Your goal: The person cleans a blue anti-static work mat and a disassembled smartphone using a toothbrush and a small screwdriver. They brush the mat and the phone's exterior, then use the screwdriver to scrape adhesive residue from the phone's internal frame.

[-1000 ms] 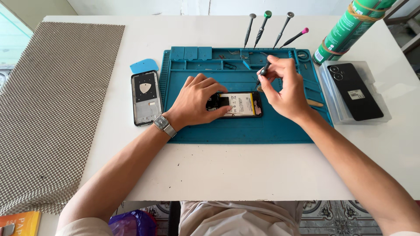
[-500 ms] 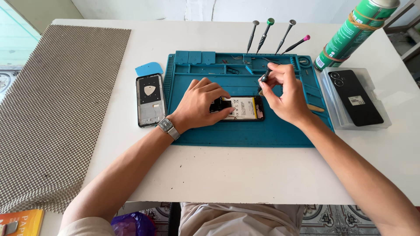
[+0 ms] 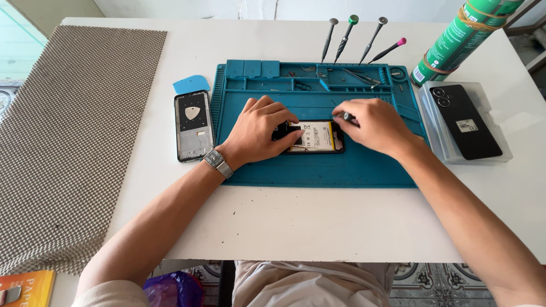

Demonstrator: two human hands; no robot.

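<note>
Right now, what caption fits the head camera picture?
Left hand steadies an opened phone on a blue mat; right hand works it.

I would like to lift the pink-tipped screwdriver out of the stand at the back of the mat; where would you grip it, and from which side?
Grip the pink-tipped screwdriver near its pink cap, coming from above and from the right. It stands at a lean, cap up and to the right, at the right end of the row, so that side is free; the other screwdrivers crowd its left.

head view only | worn at head height, looking steeply down and forward across white table (image 3: 318,227) | close, arm's reach | blue work mat (image 3: 364,167) centred, far table edge at top | no second view
</note>
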